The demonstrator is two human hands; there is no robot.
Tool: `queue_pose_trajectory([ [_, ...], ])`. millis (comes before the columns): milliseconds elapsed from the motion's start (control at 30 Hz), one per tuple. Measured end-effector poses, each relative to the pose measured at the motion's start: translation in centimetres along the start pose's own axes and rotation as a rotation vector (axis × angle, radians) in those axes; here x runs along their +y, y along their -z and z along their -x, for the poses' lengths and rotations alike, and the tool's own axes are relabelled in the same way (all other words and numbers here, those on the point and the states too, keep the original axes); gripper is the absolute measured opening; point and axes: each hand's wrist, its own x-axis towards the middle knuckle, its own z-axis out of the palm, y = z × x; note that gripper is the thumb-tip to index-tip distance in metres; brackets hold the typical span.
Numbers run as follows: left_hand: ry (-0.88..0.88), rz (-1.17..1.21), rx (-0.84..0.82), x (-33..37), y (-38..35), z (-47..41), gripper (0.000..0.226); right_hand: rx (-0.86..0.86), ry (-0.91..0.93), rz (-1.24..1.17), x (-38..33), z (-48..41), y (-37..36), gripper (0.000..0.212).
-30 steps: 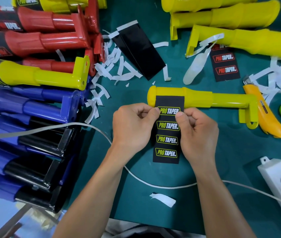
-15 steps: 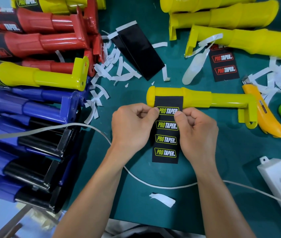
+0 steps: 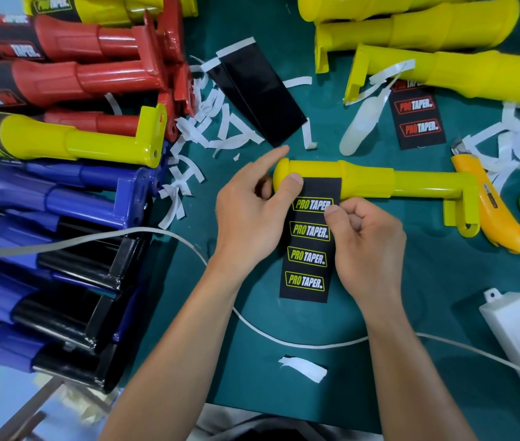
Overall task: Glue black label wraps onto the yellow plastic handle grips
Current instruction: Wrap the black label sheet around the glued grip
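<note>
Black printed label wrap: top edge on yellow plastic handle lying on green bench, remainder unwrapped. Left grip pinches handle end, thumb on wrap; right grip pinches wrap edge. Bare yellow handles wait.

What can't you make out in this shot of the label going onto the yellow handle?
Head view: any glue under the label, covered by the label itself.
Head view: the label's right edge, covered by the pinching right hand.
Head view: lower fingers of the left hand, hidden by the hand itself; grip on the handle unclear.
Head view: the power strip, cut off by the right edge.
</note>
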Motion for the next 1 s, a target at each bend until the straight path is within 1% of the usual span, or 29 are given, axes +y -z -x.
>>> queue_pose_trajectory([
  [67,0.003,0.017,0.002,-0.1,-0.2,-0.2,0.039,-0.007,-0.011,-0.012,-0.1,-0.1,0.1,0.03],
  [200,0.024,0.035,0.009,-0.1,-0.2,-0.3,0.037,-0.013,-0.036,0.014,-0.4,0.0,0.2,0.029],
  [233,0.029,0.036,0.009,-0.1,-0.3,-0.3,0.037,-0.016,-0.029,0.061,-0.5,0.0,0.5,0.03],
  [300,0.038,0.043,0.011,-0.1,-0.4,-0.2,0.037,0.008,0.005,0.242,-0.8,0.2,1.1,0.037],
  [367,0.047,0.046,0.021,-0.1,-0.4,-0.3,0.036,0.148,0.046,0.402,-1.6,0.3,1.8,0.04],
  [433,0.063,0.037,0.024,0.1,-0.4,-0.4,0.035,0.32,0.125,0.368,-2.7,0.1,2.2,0.034],
  [467,0.071,0.034,0.028,0.1,-0.4,-0.5,0.034,0.368,0.182,0.324,-3.1,-0.1,2.1,0.029],
  [500,0.077,0.029,0.031,0.1,-0.5,-0.5,0.034,0.381,0.25,0.3,-3.4,-0.4,1.8,0.026],
  [567,0.076,0.024,0.034,0.2,-0.5,-0.4,0.033,0.333,0.374,0.311,-3.6,-1.3,0.9,0.023],
  [600,0.073,0.023,0.037,0.2,-0.5,-0.4,0.033,0.295,0.403,0.331,-3.6,-1.8,0.3,0.023],
  [667,0.07,0.019,0.043,0.3,-0.5,-0.4,0.032,0.245,0.4,0.376,-3.4,-2.4,-0.8,0.026],
  [733,0.072,0.028,0.047,0.3,-0.5,-0.4,0.033,0.239,0.39,0.405,-2.9,-2.8,-1.2,0.028],
  [833,0.083,0.041,0.051,0.3,-0.5,-0.7,0.034,0.234,0.394,0.358,-2.2,-2.9,-0.8,0.022],
  [1000,0.083,0.033,0.062,0.2,-0.5,-0.6,0.034,0.228,0.363,0.328,-1.5,-3.0,-0.1,0.021],
])
